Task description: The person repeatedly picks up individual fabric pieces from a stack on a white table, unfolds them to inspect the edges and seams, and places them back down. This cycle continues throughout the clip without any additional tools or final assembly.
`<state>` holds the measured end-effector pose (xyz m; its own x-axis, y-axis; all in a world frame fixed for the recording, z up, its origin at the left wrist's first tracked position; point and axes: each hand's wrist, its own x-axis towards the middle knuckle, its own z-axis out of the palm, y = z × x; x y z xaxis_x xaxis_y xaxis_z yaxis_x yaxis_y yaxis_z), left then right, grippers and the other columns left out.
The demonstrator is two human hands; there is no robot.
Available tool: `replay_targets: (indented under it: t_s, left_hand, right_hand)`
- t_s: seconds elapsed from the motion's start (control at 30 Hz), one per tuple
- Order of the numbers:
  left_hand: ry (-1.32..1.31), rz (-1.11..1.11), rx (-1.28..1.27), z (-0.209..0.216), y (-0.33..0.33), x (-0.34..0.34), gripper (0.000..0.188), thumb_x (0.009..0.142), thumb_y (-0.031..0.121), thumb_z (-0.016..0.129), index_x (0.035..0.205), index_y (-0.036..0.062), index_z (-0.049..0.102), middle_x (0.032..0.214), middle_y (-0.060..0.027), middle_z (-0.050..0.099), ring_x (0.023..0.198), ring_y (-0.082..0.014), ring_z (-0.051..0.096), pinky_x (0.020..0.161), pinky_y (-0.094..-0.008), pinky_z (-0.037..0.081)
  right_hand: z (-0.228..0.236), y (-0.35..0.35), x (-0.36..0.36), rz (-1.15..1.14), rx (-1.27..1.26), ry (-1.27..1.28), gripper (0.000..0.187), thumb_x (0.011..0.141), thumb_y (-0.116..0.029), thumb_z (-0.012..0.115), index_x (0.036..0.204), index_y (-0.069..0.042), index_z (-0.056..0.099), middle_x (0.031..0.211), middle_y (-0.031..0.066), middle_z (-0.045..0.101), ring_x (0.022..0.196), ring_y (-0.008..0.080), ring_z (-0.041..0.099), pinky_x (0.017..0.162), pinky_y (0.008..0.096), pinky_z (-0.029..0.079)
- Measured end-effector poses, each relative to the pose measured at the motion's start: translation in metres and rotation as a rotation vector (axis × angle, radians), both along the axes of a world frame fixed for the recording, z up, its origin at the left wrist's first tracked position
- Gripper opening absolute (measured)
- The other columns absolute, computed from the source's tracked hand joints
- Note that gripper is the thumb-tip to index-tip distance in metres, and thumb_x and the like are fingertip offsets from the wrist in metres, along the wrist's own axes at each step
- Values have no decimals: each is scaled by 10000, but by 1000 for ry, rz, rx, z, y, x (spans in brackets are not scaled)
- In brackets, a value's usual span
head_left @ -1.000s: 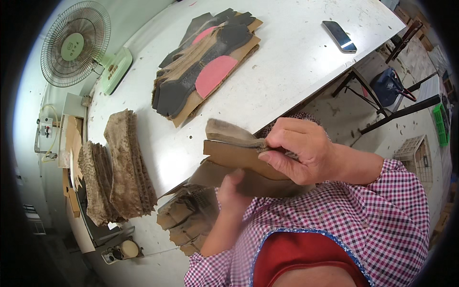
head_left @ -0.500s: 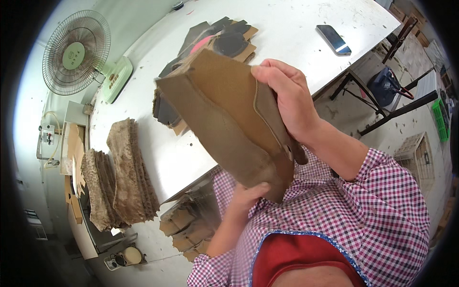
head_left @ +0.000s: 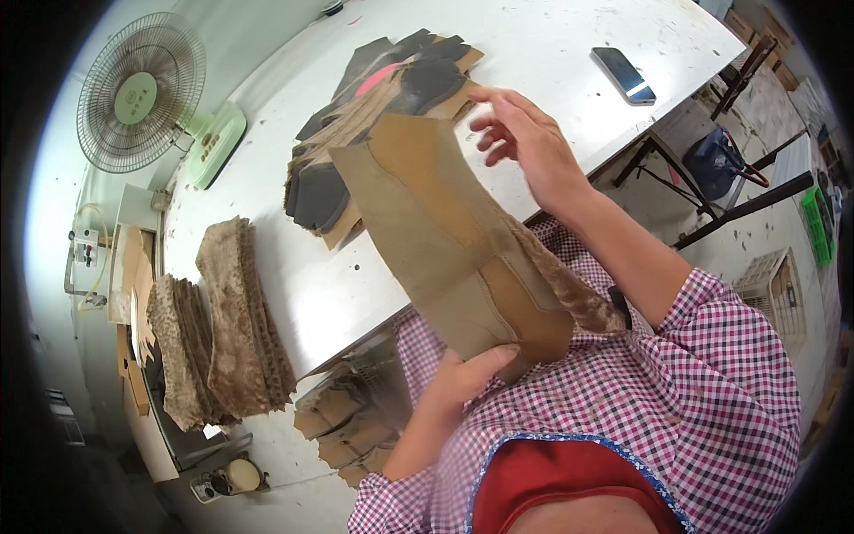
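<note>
A brown, stitched, fur-lined leather piece [head_left: 422, 227] is held up in front of my chest, its smooth side with a tan strip facing me. My left hand [head_left: 471, 372] grips its lower end, thumb on top and the other fingers hidden beneath. Brown fur shows along its right edge, close to my right forearm. My right hand [head_left: 525, 138] is off the piece, just right of its upper end, with fingers apart and slightly curled. Beyond the piece, a pile of cut brown and dark-grey pieces [head_left: 325, 191] lies on the white table [head_left: 543, 36].
Two stacks of brown furry pieces [head_left: 240, 311] stand at the left table edge. A green fan [head_left: 138, 98] is at the far left, a phone [head_left: 623, 76] at the far right. More brown pieces [head_left: 342, 432] lie below the table; a dark bag [head_left: 716, 160] rests beyond its right edge.
My right hand has let go of the leather piece's upper right edge and opened. The piece has opened out flatter, with more fur showing, while my left hand keeps its grip.
</note>
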<state>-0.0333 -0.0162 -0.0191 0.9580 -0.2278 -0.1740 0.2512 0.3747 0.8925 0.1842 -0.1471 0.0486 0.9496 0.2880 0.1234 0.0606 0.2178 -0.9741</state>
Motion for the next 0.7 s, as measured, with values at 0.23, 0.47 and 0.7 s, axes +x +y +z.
replay_targets:
  t_s: [0.23, 0.47, 0.7]
  left_hand:
    - [38, 306, -328, 30, 4, 9, 605, 711, -49, 553, 1309, -61, 467, 1228, -197, 583, 1146, -338, 568, 977, -434, 476]
    - [-12, 339, -362, 38, 14, 4, 660, 638, -81, 486, 1297, -90, 455, 1211, -227, 581, 1121, -383, 581, 975, -471, 483]
    - [8, 380, -390, 56, -9, 2, 681, 628, -63, 539, 1304, -63, 453, 1205, -205, 588, 1114, -369, 585, 982, -475, 475]
  right_hand:
    - [-56, -39, -63, 605, -76, 781, 516, 993, -438, 479, 1166, 25, 626, 1073, 126, 667, 935, 173, 631, 844, 318, 518]
    - [-15, -64, -33, 405, -92, 475, 258, 950, -190, 595, 1067, 35, 640, 933, 85, 683, 809, 116, 648, 704, 256, 545]
    - [-18, -36, -30, 168, -497, -537, 152, 956, -141, 563, 949, -2, 623, 749, 164, 640, 602, 210, 583, 571, 335, 472]
